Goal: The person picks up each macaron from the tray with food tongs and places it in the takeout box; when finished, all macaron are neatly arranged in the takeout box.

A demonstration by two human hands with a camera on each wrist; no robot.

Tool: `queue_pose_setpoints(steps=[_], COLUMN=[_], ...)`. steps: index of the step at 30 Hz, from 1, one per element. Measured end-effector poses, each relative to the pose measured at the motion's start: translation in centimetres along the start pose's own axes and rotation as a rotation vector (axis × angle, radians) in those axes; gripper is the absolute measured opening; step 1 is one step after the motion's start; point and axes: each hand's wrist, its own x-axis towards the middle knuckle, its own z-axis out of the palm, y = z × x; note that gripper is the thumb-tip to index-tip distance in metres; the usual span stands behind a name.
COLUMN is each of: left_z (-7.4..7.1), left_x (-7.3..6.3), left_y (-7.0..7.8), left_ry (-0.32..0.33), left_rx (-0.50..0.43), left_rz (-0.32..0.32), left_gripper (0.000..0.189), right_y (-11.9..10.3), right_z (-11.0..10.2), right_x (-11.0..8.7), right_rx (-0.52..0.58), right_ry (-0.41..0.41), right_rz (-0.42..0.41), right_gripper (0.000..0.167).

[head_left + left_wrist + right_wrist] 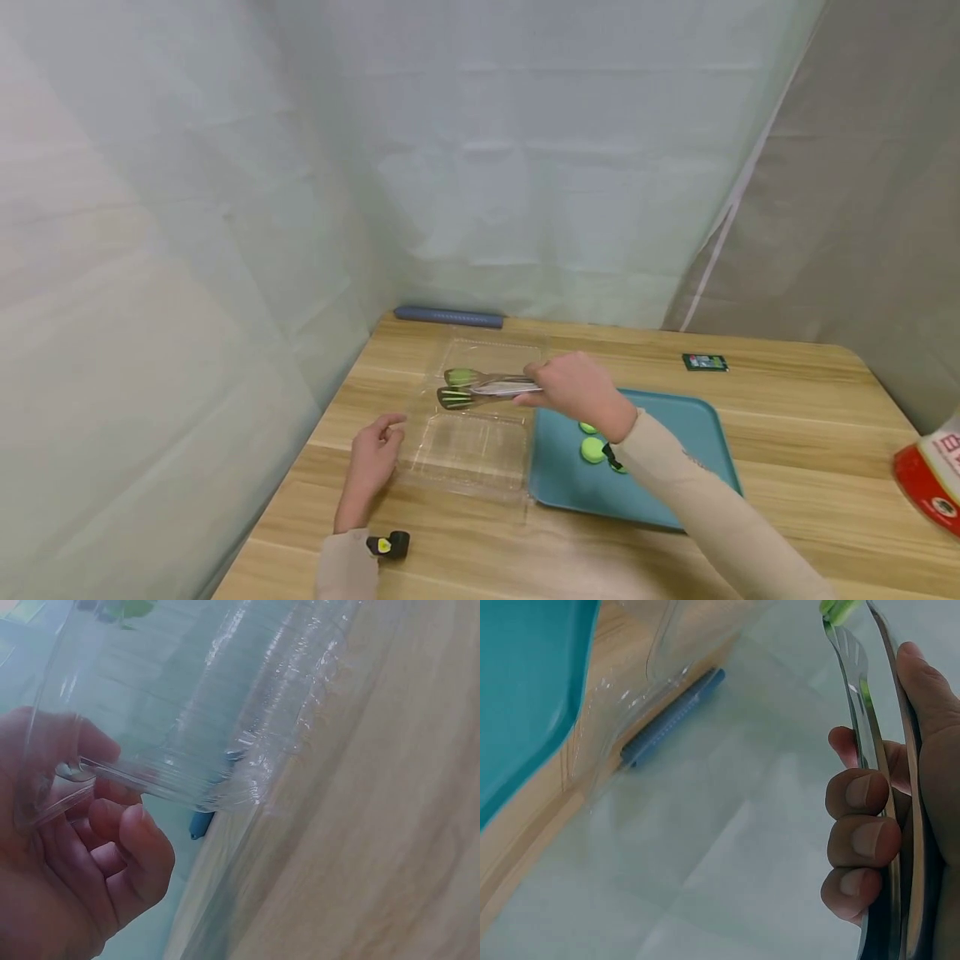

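My right hand (577, 387) grips metal tongs (495, 387) above a clear plastic clamshell container (472, 450). Between the slotted tong heads is a light-green piece (841, 609), mostly cut off in the right wrist view. At the container's left side, my left hand (375, 454) pinches its rim between thumb and fingers, which the left wrist view shows up close. The container lies with its two halves spread. To the right, a teal tray (675, 417) carries a few round light-green pieces (592, 450) resembling macarons, partly hidden by my right forearm.
A long dark-blue bar (450, 317) lies along the table's back edge. Behind the tray is a small dark card (705, 362) with a green label. A red and white package (933, 475) stands at the far right. Pale cloth (525, 167) hangs behind the table.
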Motion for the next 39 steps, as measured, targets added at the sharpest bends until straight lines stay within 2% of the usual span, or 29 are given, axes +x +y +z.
queue_pose_setpoints(steps=[9, 16, 25, 33, 39], left_z=[-0.1, -0.1, 0.0, 0.2, 0.4], left_x=[0.0, -0.3, -0.3, -0.5, -0.6], left_y=[-0.3, -0.2, 0.1, 0.3, 0.2], left_ry=[0.005, 0.007, -0.015, -0.026, -0.013], left_rx=[-0.01, 0.003, -0.01, -0.026, -0.004], left_rz=[0.011, 0.001, 0.008, 0.017, 0.01], left_gripper=[0.03, 0.031, 0.031, 0.032, 0.032], right_y=[-1.0, -1.6, -1.8, -2.4, -2.5], right_z=[2.7, 4.4, 5.4, 5.9, 6.3], right_x=[1.2, 1.6, 1.7, 1.7, 1.3], right_rx=[-0.006, 0.024, -0.003, 0.002, -0.003], right_ry=[0.031, -0.027, -0.025, -0.07, -0.05], right_rz=[-0.05, -0.055, -0.061, -0.043, -0.048], right_gripper=[0.044, 0.043, 0.043, 0.044, 0.045])
